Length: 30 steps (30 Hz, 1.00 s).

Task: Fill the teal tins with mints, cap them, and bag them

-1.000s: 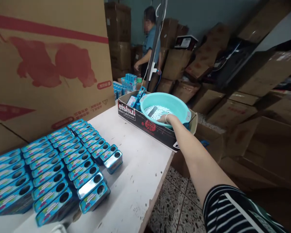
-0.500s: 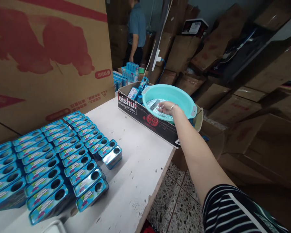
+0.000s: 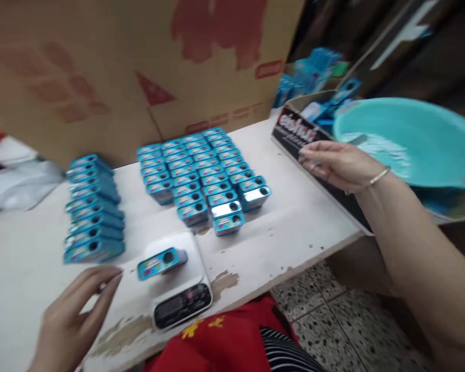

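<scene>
My left hand [image 3: 75,315] is over the table's front left, thumb and forefinger brought together. A tiny pale spot shows between them, too blurred to name. Just right of it, a blue tin [image 3: 161,263] with a round hole in its top stands on a white digital scale [image 3: 182,305]. My right hand [image 3: 335,163] is in the air in front of the turquoise basin [image 3: 411,111], fingers curled in a pinch; what they hold, if anything, is hidden. Small white pellets [image 3: 387,150] lie in the basin with a grey scoop [image 3: 357,139] among them.
Rows of blue tins [image 3: 194,175] stand mid-table, with another row [image 3: 95,212] at left. The basin sits on a black printed carton [image 3: 294,129]. A large cardboard box [image 3: 120,62] rises behind. White plastic bags [image 3: 27,175] lie at far left.
The view has swung left and down, bringing the scale and my left hand into sight. My right hand has come out of the basin toward the table; the scoop stays inside.
</scene>
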### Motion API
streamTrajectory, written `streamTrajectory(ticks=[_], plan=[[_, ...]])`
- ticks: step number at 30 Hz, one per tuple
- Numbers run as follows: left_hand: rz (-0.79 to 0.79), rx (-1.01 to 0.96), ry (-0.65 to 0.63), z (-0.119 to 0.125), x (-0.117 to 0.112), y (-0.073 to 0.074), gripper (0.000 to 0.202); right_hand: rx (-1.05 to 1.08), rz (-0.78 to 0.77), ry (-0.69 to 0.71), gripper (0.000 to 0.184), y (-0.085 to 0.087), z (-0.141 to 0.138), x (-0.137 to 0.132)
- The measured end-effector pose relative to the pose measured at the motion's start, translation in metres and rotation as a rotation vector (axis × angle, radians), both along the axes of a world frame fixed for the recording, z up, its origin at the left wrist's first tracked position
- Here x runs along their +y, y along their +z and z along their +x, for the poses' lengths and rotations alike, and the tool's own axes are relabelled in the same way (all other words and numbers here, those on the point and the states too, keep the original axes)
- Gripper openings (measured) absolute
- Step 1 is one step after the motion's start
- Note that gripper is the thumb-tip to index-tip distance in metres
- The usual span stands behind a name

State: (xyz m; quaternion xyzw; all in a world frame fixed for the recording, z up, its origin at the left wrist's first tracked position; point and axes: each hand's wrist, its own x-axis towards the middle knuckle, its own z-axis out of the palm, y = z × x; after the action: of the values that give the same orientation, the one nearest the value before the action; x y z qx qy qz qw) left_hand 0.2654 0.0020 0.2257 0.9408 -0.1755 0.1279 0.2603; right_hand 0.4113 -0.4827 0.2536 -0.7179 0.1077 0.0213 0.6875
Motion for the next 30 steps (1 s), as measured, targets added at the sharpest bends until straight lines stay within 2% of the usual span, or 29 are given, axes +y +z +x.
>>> streamTrajectory(ticks=[3, 5, 7, 10, 14, 21, 24, 30], plan=[[-0.029, 0.066, 0.066, -0.025, 0.006, -0.002, 0.009, 0.066, -0.057, 0.463, 0.015, 0.001, -0.034, 0.103], [-0.061, 0.065, 0.067, -0.036, 0.004, -0.006, 0.010, 0.004, -0.165, 0.738, 0.009, 0.002, -0.054, 0.166], [-0.081, 0.062, 0.067, -0.047, 0.003, -0.011, 0.010, -0.104, -0.360, 0.887, 0.007, 0.000, -0.067, 0.215], [-0.114, 0.069, 0.089, -0.066, 0.006, -0.018, 0.010, -0.215, -0.671, 1.003, 0.009, -0.004, -0.074, 0.258], [-0.154, 0.088, 0.137, -0.086, 0.017, -0.028, 0.012, -0.227, -0.905, 1.077, 0.012, -0.008, -0.076, 0.277], [-0.191, 0.095, 0.170, -0.096, 0.025, -0.041, 0.012, -0.285, -1.023, 1.087, 0.015, -0.014, -0.076, 0.281], [-0.201, 0.093, 0.159, -0.094, 0.024, -0.044, 0.011, -0.261, -1.005, 1.032, 0.009, -0.012, -0.074, 0.277], [-0.215, 0.115, 0.170, -0.088, 0.024, -0.052, 0.012, -0.226, -0.806, 0.937, 0.005, -0.009, -0.067, 0.255]])
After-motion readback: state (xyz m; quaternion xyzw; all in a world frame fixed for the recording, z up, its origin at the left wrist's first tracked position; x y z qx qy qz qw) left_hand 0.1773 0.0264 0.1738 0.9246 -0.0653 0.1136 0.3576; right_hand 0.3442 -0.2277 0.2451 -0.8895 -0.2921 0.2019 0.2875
